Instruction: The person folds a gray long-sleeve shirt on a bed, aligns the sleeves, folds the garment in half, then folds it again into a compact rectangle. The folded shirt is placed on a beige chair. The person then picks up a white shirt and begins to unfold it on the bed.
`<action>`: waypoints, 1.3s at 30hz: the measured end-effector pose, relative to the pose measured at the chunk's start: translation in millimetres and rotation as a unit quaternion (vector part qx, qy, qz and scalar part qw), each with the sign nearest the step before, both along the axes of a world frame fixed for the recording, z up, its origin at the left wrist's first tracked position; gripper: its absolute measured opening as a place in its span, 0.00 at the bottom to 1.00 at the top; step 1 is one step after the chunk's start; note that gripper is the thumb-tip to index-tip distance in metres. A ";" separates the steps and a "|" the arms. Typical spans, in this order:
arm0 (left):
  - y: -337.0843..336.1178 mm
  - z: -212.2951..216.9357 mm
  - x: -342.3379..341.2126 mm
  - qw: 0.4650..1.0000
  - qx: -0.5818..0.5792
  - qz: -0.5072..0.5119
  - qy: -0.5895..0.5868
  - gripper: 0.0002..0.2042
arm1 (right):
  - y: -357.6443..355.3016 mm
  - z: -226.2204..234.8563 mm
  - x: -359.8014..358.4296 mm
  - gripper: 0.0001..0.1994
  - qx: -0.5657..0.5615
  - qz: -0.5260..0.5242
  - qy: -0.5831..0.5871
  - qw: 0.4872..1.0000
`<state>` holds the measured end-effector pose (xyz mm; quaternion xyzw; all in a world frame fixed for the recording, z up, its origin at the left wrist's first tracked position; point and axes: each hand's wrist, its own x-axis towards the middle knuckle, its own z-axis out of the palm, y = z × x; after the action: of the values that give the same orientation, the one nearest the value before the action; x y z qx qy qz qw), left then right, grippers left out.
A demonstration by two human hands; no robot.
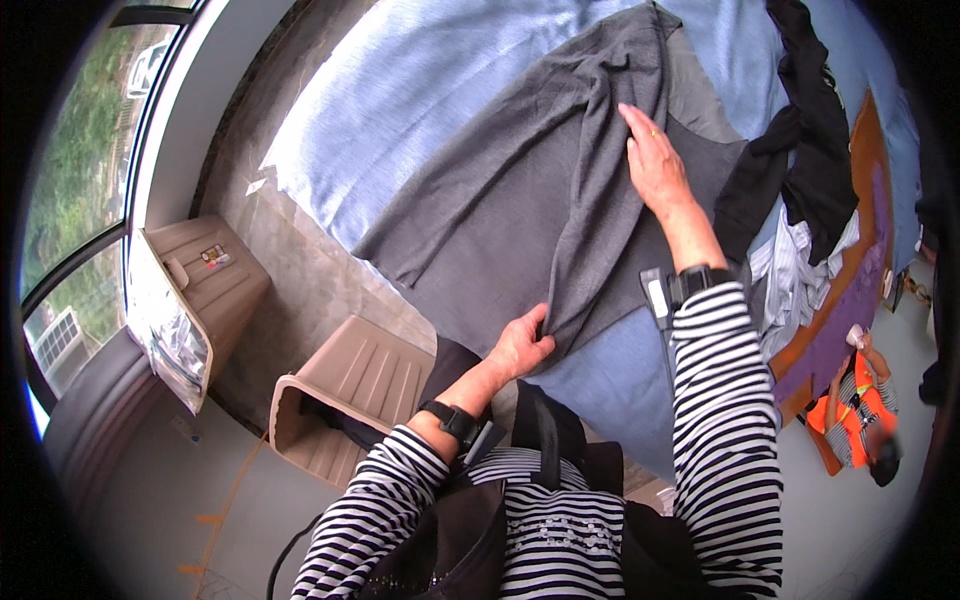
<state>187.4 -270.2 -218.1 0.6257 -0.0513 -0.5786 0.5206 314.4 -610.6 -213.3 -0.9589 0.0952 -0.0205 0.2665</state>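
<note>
Gray garment (490, 220) lies creased on the blue-covered counter (340, 120), reaching its near edge. By that edge the left hand (520, 345) pinches a fold; farther in, the right hand (656, 165) lies on the cloth, fingers straight, gripping nothing. Light left tension with a flat right palm should ease the long creases without disturbing the black garment (812, 185) alongside.

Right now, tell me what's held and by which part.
The left hand appears to pinch the grey garment by its near edge; the right hand holds nothing.
</note>
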 end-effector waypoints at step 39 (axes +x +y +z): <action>-0.3 98.1 7.1 0.722 -0.192 0.200 0.633 0.09 | -16.0 65.7 -24.0 0.22 0.626 -0.324 0.022 0.709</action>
<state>194.5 -270.5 -120.0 -0.0040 0.3070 -0.7004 0.6444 290.5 -626.6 -147.6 -0.4824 0.3970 -0.0199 0.7806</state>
